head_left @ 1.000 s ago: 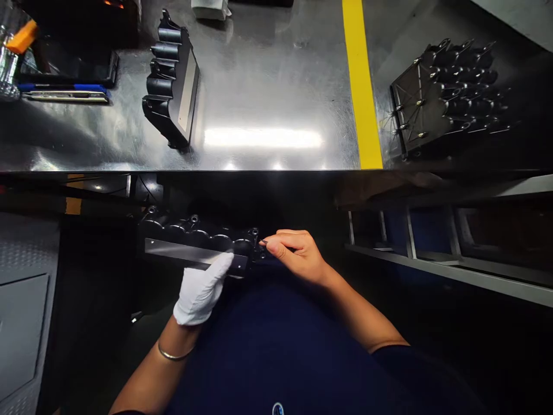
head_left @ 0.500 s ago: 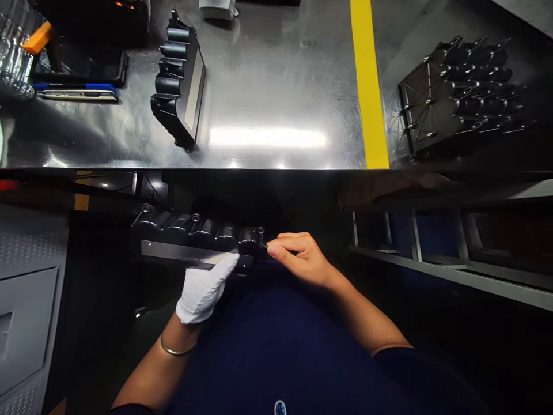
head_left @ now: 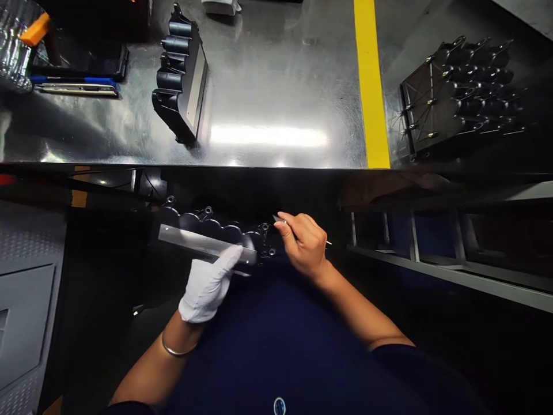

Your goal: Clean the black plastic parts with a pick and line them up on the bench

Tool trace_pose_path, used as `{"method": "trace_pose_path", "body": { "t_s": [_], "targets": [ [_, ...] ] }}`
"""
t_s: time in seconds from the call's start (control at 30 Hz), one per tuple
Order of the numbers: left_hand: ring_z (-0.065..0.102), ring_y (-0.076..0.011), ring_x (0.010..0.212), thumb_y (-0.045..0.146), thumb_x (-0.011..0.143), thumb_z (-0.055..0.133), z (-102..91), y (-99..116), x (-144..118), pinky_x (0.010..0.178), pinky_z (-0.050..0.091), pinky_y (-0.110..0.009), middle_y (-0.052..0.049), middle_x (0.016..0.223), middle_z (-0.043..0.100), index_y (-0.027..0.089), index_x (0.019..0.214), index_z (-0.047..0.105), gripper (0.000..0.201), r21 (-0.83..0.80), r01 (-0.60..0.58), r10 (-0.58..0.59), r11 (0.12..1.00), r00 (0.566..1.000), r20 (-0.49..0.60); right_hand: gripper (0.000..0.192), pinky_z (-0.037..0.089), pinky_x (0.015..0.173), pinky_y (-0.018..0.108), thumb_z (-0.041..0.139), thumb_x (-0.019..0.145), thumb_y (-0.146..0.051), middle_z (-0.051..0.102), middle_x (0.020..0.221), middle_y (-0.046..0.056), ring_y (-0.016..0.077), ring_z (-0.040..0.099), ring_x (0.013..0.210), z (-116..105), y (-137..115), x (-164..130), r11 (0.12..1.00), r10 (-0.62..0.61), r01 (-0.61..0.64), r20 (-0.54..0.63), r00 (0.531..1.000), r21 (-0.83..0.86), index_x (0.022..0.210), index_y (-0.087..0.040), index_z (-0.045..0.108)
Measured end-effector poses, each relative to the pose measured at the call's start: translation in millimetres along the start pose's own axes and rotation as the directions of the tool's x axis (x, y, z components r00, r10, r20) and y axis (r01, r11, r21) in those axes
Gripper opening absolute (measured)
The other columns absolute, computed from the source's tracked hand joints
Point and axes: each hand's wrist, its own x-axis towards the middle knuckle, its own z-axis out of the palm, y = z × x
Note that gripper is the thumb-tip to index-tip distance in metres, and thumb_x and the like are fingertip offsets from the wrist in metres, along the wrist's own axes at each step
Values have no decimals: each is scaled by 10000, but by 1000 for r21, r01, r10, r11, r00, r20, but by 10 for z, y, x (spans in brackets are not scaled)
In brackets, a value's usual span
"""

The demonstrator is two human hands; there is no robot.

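Gloved left hand clamped on black part held below counter edge, bare right hand pinched around thin blade just beside part's right end, second part and stack on counter, yellow stripe between.

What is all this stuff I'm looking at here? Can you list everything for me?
Ribbed plastic part: one, black with a grey strip, held below the table edge.
Thin blade tool: one, silver, in the bare hand, tip near the part's end.
Second ribbed part: one, black, on the table at left.
Stacked parts: several, black, right of the stripe.
Table: one, shiny steel.
Stripe: one, yellow, across the table.
Blue-handled tool: one, far left.
Shelf rack: one, grey, lower right.
Left hand: white glove, gripping the part.
Right hand: bare, gripping the blade tool.
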Motion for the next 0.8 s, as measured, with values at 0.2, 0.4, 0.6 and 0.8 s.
{"method": "trace_pose_path", "body": {
  "t_s": [0.2, 0.4, 0.6, 0.8],
  "targets": [
    [708, -234, 839, 283, 645, 815, 100, 94, 19, 543, 589, -252, -48, 997, 728, 156, 980, 679, 383, -24, 89, -87, 996, 994, 58, 247, 452, 580, 233, 423, 986, -303, 614, 678, 14, 116, 554, 571, -152, 46, 61, 988, -130, 100, 282, 950, 120, 1044, -155, 612],
    [713, -214, 821, 289, 703, 781, 82, 101, 4, 577, 595, -241, -33, 956, 735, 157, 1110, 657, 446, 13, 65, -66, 998, 994, 85, 343, 381, 565, 229, 451, 975, -292, 597, 612, 15, 97, 507, 551, -213, 5, 106, 967, -243, 254, 329, 913, 12, 695, -166, 604],
    [714, -215, 838, 289, 710, 780, 59, 108, -18, 563, 586, -231, -46, 1039, 728, 164, 1090, 671, 415, 60, 60, -65, 996, 994, 93, 390, 353, 549, 225, 457, 968, -318, 621, 592, 26, 96, 522, 537, -238, 30, 130, 965, -245, 262, 420, 874, 18, 660, -156, 634],
    [710, -204, 740, 274, 696, 790, 73, 80, 31, 527, 552, -210, -78, 867, 747, 110, 949, 719, 309, 76, 279, -289, 957, 924, 251, 404, 326, 553, 228, 456, 975, -355, 622, 617, 14, 90, 526, 550, -503, 81, 359, 921, -368, 307, 789, 492, 238, 662, -166, 629]
  ]
}}
